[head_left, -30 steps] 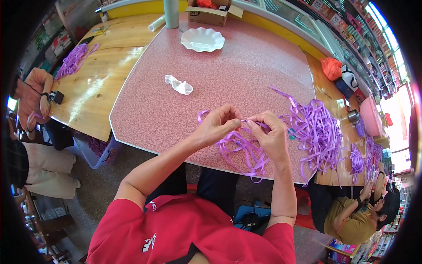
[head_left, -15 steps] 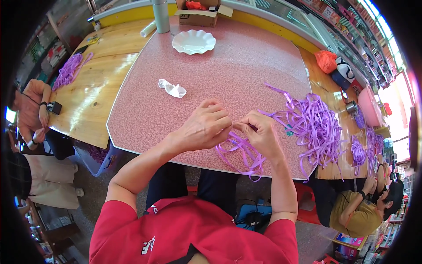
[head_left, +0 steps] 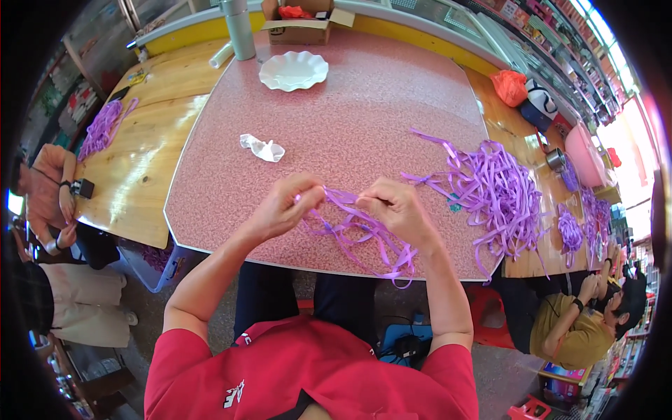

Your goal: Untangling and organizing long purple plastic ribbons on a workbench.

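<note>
Pink speckled tabletop point(head_left: 210, 203) with a pale edging fills the middle of the view, with yellowish wooden surfaces on either side. Near its front edge lies a loose, tangled bunch of shiny, flat purple ribbon point(head_left: 383, 246), its upper strands running between the left grip point(head_left: 285, 206) and the right grip point(head_left: 394, 208), its loops spreading below and between them toward the table's edge.

Curled fingers hide the exact spots where the strands are caught, and where single lengths begin or end in the tangle is hard to make out. A purple bit shows beside the left palm; whether it belongs to the same strand, I cannot tell.

Both grips are nearly closed, thumb against bent fingers: the left one pinches the ribbon, and the right one pinches it a little way across.

Just right of the right grip sits a big heap of matching purple ribbon point(head_left: 495, 189). Farther off are a crumpled white tissue point(head_left: 264, 148), a white scalloped plate point(head_left: 294, 71) and an open brown cardboard box point(head_left: 297, 33).
</note>
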The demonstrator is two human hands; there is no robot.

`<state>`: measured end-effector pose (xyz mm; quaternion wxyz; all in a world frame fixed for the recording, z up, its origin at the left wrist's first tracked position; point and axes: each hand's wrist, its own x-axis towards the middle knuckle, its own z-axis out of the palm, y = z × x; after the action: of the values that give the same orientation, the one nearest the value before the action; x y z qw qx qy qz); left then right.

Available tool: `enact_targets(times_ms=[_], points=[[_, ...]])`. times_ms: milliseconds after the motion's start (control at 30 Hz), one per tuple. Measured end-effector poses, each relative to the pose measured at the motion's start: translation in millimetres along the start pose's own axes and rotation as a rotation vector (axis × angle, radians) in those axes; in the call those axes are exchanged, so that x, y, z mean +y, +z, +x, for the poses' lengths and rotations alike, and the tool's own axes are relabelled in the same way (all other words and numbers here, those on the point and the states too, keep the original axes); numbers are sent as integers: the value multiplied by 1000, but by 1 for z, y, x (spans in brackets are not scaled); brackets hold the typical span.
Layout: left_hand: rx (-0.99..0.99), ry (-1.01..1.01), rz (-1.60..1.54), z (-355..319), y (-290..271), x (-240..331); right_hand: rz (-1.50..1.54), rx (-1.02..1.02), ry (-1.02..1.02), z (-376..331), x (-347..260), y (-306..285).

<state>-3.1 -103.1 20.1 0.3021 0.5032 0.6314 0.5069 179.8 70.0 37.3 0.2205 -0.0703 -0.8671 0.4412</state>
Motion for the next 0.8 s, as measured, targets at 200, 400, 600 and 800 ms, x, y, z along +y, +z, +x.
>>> enact_targets(times_ms=[200,400,600,800], points=[[110,253,-586,26,26,0,238,21,-30,15,-16,21],[-407,97,-302,45,21,5,540,600,-197,21,-34,-34],[-294,171,-455,53,34,17,759,665,-47,-6,-17,-70],[-544,99,-480,64,71,31,883,475,63,-3,-18,-47]])
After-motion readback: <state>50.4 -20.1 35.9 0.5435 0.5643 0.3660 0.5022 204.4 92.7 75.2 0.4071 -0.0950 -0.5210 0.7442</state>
